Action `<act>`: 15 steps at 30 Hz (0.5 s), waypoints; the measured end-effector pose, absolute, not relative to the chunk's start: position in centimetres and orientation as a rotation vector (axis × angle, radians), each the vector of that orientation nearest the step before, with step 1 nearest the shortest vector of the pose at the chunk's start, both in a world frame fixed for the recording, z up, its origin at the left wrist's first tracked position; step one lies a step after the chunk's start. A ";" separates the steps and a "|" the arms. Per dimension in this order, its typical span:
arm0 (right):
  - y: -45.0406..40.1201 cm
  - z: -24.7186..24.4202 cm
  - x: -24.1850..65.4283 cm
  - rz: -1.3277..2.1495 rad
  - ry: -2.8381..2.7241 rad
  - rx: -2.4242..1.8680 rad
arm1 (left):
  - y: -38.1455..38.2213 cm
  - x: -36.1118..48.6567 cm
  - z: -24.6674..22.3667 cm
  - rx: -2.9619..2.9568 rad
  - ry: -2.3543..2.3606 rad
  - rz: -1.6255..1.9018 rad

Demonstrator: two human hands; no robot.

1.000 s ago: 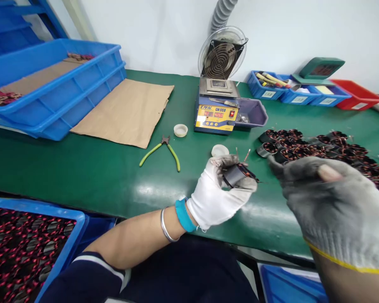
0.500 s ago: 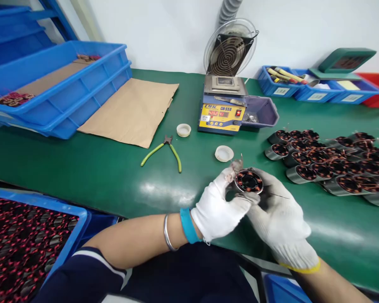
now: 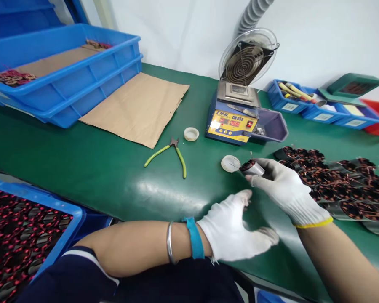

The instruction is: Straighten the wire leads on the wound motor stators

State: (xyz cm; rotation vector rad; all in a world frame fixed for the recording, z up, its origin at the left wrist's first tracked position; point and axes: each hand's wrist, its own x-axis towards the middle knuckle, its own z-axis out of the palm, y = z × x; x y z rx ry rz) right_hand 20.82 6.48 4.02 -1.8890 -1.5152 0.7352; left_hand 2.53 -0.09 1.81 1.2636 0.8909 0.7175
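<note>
My right hand [image 3: 282,185], in a white glove, grips a metal cylinder with copper windings [image 3: 253,168] by its side. The cylinder is tilted, its wound end facing left, and a thin wire from it reaches over a small white dish [image 3: 230,163]. Lower down, my gloved left hand [image 3: 233,229] is open above the green table, thumb and fingers spread, holding nothing. A second white dish [image 3: 191,134] stands near green-handled cutters [image 3: 174,145], which lie with handles apart.
Rows of wound cylinders [image 3: 328,185] fill the right. A yellow-fronted solder unit [image 3: 232,125] stands behind, beside a purple bin [image 3: 279,126]. Brown cardboard [image 3: 139,109] lies by stacked blue crates [image 3: 91,78]. Another blue crate [image 3: 72,210] is at lower left; small bins [image 3: 325,113] stand at back right.
My left hand has let go of the cylinder and opened, moving down. My right hand has carried the cylinder up toward the dish and tilted it. The view has shifted.
</note>
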 end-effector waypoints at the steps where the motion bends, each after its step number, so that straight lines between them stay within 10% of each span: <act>1: 7.0 4.0 20.9 0.724 -1.542 -1.907 | -0.2 2.4 2.0 1.355 0.901 0.684; 9: 7.2 5.1 20.4 0.645 -1.559 -2.014 | -0.8 2.1 2.3 1.502 0.891 0.638; 15: 7.0 6.2 20.1 -0.159 -2.036 -2.093 | -0.9 2.1 2.4 1.472 0.883 0.615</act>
